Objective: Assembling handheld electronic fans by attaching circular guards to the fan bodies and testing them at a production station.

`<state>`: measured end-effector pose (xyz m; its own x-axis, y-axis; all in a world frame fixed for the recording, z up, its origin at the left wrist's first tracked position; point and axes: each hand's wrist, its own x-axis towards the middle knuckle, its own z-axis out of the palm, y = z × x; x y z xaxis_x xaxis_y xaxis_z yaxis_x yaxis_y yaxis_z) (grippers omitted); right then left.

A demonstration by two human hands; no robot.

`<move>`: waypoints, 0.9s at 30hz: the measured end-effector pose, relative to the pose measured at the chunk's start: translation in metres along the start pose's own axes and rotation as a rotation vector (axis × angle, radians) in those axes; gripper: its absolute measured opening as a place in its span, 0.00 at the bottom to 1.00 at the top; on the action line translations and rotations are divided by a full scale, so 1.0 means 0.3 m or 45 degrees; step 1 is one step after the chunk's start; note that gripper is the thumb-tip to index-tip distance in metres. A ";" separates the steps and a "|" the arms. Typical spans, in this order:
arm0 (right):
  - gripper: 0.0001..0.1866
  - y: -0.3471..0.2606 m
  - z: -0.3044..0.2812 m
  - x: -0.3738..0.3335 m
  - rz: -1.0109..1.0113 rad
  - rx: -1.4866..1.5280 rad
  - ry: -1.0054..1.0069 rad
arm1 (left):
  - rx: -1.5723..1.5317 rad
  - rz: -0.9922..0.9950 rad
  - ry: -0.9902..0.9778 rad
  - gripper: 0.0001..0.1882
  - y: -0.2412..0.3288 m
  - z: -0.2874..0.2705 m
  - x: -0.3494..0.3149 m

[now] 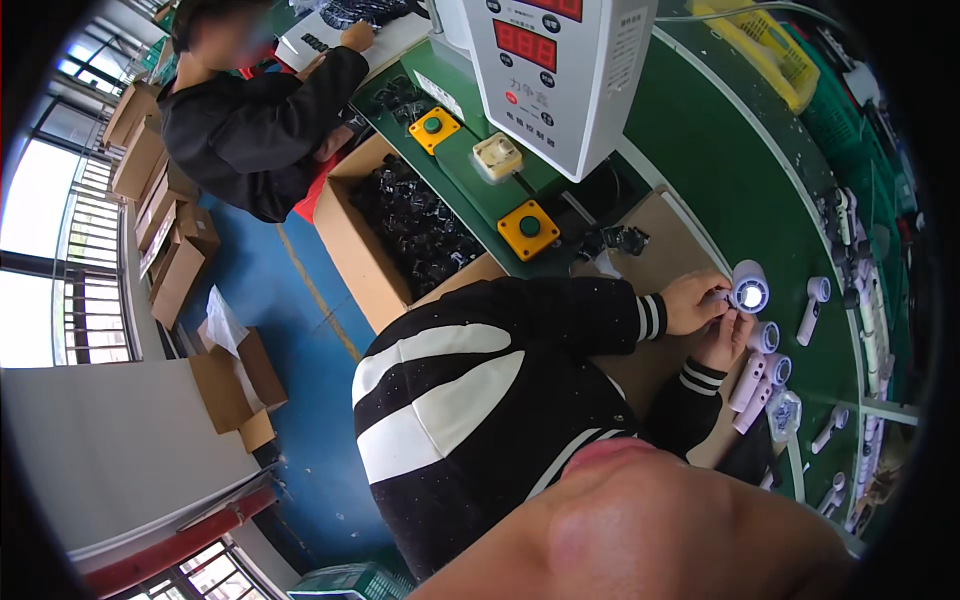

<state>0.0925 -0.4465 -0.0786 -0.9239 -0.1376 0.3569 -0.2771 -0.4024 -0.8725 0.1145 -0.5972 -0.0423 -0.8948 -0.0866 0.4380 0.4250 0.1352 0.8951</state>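
Observation:
My left hand and my right hand meet around a small pale purple handheld device whose round front glows white. Both hold it over a brown cardboard sheet that lies on the green table. My black sleeves with white-striped cuffs lead in from the left. Just below my right hand lie several more pale purple devices, side by side. Another one lies alone to the right of them.
A white machine with red digit displays stands at the top, with yellow boxes with green buttons in front. A cardboard box of black parts stands left of the table. Another person in black works upper left. A yellow basket sits far right.

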 end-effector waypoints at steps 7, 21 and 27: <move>0.12 0.065 -0.027 0.069 -0.054 0.082 0.114 | 0.008 -0.123 -0.127 0.12 0.008 -0.021 0.088; 0.23 0.078 0.074 0.136 0.470 -0.927 -0.104 | 0.144 -0.173 0.198 0.26 -0.226 0.002 0.111; 0.29 0.170 -0.032 0.299 0.518 -0.766 0.064 | 0.275 -0.133 -0.084 0.40 -0.187 0.029 0.074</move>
<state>-0.0070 -0.4707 -0.0942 -0.9917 -0.1225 -0.0377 0.0071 0.2414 -0.9704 0.0697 -0.5982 -0.0836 -0.9422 -0.0476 0.3315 0.2972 0.3376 0.8931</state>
